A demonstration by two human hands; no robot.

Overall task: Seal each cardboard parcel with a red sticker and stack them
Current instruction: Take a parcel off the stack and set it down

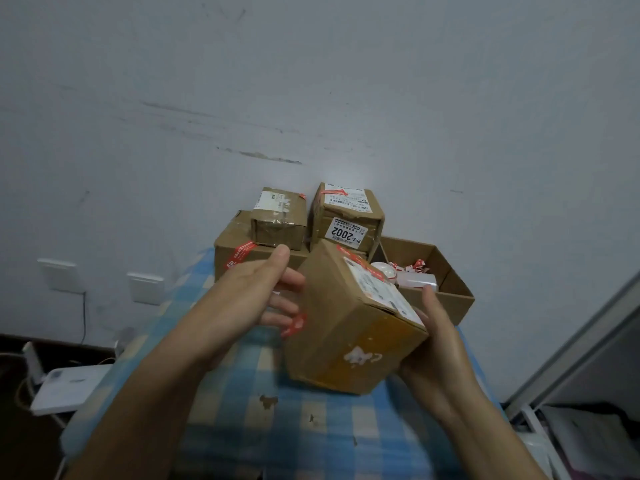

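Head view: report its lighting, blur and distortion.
Head view: dim, bluish light with a brighter patch on the wall above the stacked parcels; wide-angle stretch at the edges; the held parcel is slightly soft, the 2002 label legible.

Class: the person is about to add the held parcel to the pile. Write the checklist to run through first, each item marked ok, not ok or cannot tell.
1. Seal: ok; a red sticker wraps the left edge of the held brown cardboard parcel.
2. Grip: ok; left hand flat on one side, right hand gripping the other.
3. Level: not ok, tilted.
4. Room on the pile: cannot tell; small taped parcel and parcel labelled 2002 top the large brown box.
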